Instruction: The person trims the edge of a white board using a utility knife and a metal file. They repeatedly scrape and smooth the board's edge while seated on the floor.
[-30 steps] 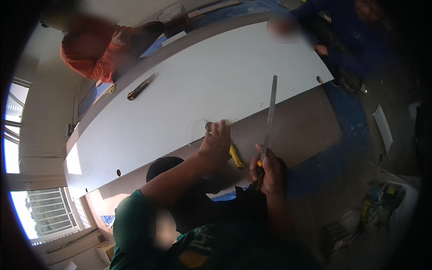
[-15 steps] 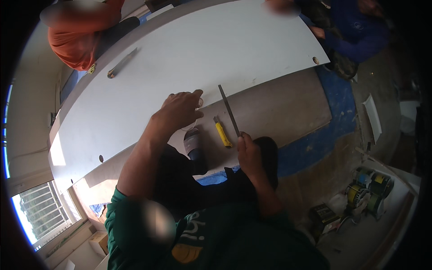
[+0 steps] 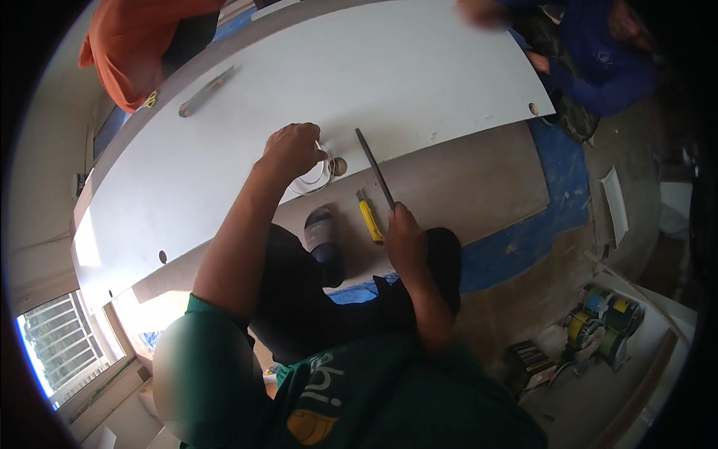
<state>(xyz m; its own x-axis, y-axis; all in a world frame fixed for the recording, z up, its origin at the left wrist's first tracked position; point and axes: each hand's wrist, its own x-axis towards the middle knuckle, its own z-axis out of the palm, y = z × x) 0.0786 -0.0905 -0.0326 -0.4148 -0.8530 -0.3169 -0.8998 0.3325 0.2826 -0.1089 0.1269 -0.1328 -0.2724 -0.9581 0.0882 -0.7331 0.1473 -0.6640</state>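
My right hand (image 3: 407,239) is closed around the lower end of a file (image 3: 375,170), a long flat dark metal bar that points up and forward over the edge of the white panel (image 3: 419,67). Over that panel my left hand (image 3: 294,152) pinches a thin white ring (image 3: 313,181), which looks like a coil or rim; its exact kind I cannot make out. Just right of the ring is a round hole (image 3: 339,166) in the panel. A yellow utility knife (image 3: 369,217) lies on the brown board between my sandalled foot (image 3: 321,233) and my right hand.
A long-bladed tool (image 3: 206,92) lies on the panel's far left. One person in orange (image 3: 142,45) is at the far left, another in dark blue (image 3: 598,75) at the far right. Blue sheeting (image 3: 565,172) covers some floor. Several spools (image 3: 606,318) stand lower right.
My left hand has moved forward and slightly left with the white ring, uncovering the round hole. My right hand has shifted slightly forward and left with the file. The person in orange has moved.
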